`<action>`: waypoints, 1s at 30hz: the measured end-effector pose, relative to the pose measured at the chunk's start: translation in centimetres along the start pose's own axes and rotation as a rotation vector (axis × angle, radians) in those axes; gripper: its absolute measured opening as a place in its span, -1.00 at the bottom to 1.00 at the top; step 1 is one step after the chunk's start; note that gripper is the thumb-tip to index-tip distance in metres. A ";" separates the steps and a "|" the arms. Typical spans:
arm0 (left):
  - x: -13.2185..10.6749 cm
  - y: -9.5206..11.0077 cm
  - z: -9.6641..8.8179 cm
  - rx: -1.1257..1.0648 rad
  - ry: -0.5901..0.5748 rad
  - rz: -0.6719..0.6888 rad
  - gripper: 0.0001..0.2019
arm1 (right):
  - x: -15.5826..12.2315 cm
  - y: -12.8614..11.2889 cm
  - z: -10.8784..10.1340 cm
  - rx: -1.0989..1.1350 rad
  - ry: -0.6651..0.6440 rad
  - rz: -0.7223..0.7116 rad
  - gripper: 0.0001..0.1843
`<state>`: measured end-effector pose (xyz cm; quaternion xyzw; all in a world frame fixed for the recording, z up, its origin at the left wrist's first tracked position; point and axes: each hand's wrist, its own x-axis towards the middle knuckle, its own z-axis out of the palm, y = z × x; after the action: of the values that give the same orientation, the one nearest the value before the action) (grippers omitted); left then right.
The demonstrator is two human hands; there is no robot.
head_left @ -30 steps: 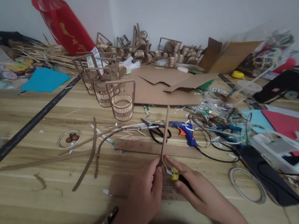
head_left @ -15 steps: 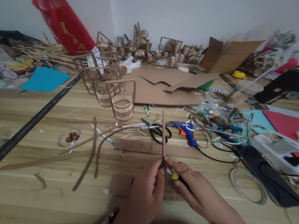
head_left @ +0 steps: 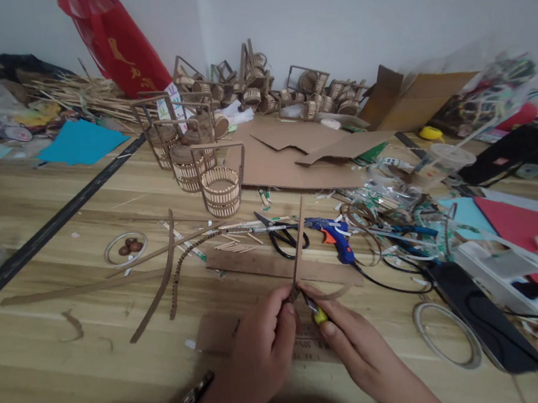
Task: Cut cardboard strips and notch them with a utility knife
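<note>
My left hand (head_left: pixel 261 354) pinches the lower end of a thin brown cardboard strip (head_left: pixel 299 247) that stands nearly upright over the table. My right hand (head_left: pixel 362 352) is closed on a small knife with a yellow tip (head_left: pixel 317 313), its blade against the strip's lower end just right of my left fingers. A thin curl of cardboard (head_left: pixel 333 294) hangs to the right of the blade. Under both hands lies a flat piece of cardboard (head_left: pixel 218 333). A watch is on my left wrist.
On the wooden table: black scissors (head_left: pixel 281 233), a blue glue gun (head_left: pixel 333 235), a long cardboard strip (head_left: pixel 268 265), small woven baskets (head_left: pixel 219 190), cardboard sheets (head_left: pixel 292 151), a tape ring (head_left: pixel 445 333), a black bar (head_left: pixel 41 235), a red bag (head_left: pixel 116 39), cables and coloured paper at right.
The strip tilted from right-leaning to upright, then slightly right again. My right hand turned the knife and a thin cardboard curl now shows beside the blade.
</note>
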<state>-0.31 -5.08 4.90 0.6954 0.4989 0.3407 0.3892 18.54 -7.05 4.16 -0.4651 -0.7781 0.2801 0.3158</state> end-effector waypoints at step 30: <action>0.5 0.2 -0.4 -0.015 -0.029 0.000 -0.70 | 0.0 -0.4 -1.2 0.199 -0.197 0.218 -0.44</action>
<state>-0.40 -4.53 5.27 0.6974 0.4905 0.3344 0.4015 19.25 -7.02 5.21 -0.4834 -0.7188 0.4323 0.2505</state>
